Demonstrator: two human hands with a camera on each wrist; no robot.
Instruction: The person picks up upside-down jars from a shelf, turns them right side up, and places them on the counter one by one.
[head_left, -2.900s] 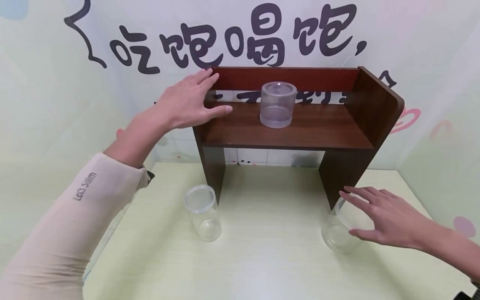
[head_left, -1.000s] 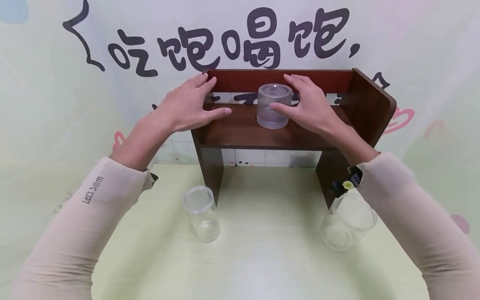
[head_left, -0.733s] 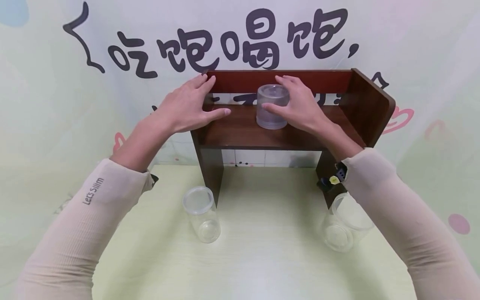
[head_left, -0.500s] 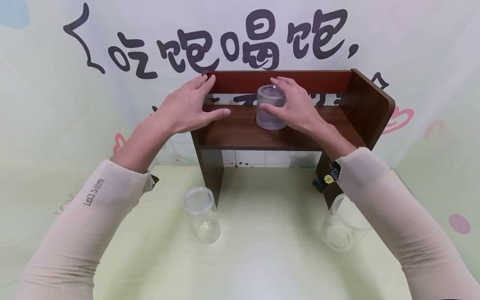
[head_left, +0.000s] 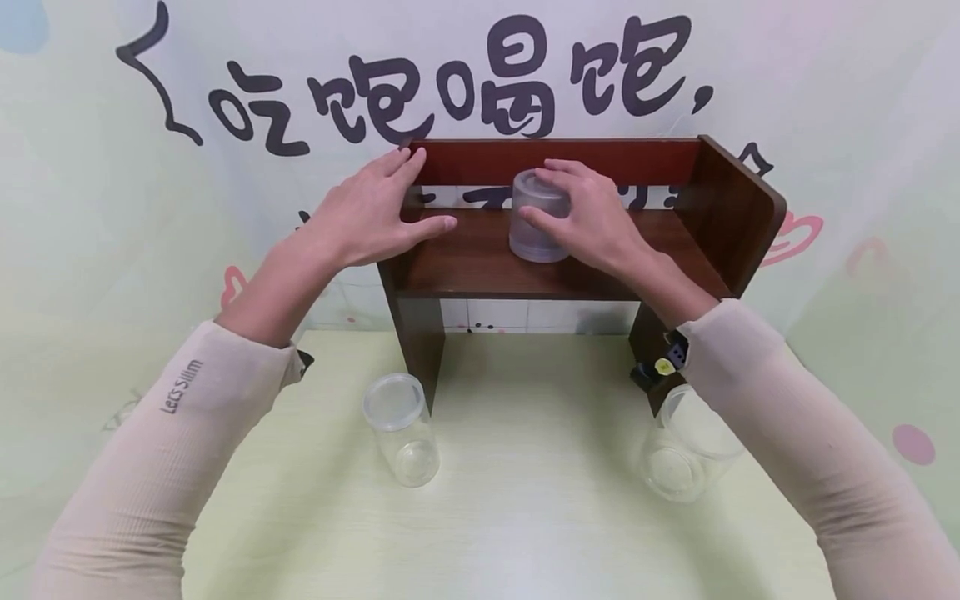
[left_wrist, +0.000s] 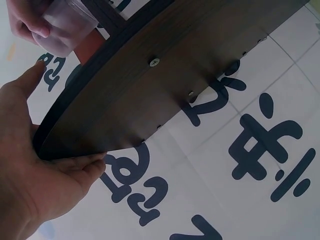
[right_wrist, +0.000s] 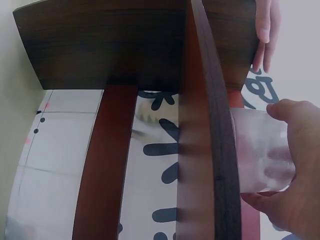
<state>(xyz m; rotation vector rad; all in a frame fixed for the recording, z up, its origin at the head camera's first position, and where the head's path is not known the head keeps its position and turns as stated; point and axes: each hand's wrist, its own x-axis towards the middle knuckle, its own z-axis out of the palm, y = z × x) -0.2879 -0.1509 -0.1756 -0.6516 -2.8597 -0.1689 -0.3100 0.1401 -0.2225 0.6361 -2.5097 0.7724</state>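
Observation:
A small dark-brown wooden shelf [head_left: 465, 275] stands on a pale table. On its board sits a clear plastic jar [head_left: 527, 237]. My right hand [head_left: 596, 218] holds this jar from the right, thumb on the near side and fingers over its top and far side. In the right wrist view the jar [right_wrist: 257, 150] rests against the board inside the curve of the hand [right_wrist: 305, 160]. My left hand [head_left: 363, 212] rests on the upper corner of the shelf's left side panel, fingers and thumb extended. The left wrist view shows that panel [left_wrist: 130, 90] against the palm.
A clear jar [head_left: 401, 437] stands on the table [head_left: 510, 467] by the shelf's left leg. Another, wider clear jar [head_left: 671, 475] stands by the right leg, partly hidden by my right sleeve [head_left: 780, 408]. Behind the shelf hangs a printed wall cloth [head_left: 300, 50] with large black characters.
My right hand has moved from above the right-hand table jar up to the shelf and closed around the jar there. My left hand has stayed on the side panel.

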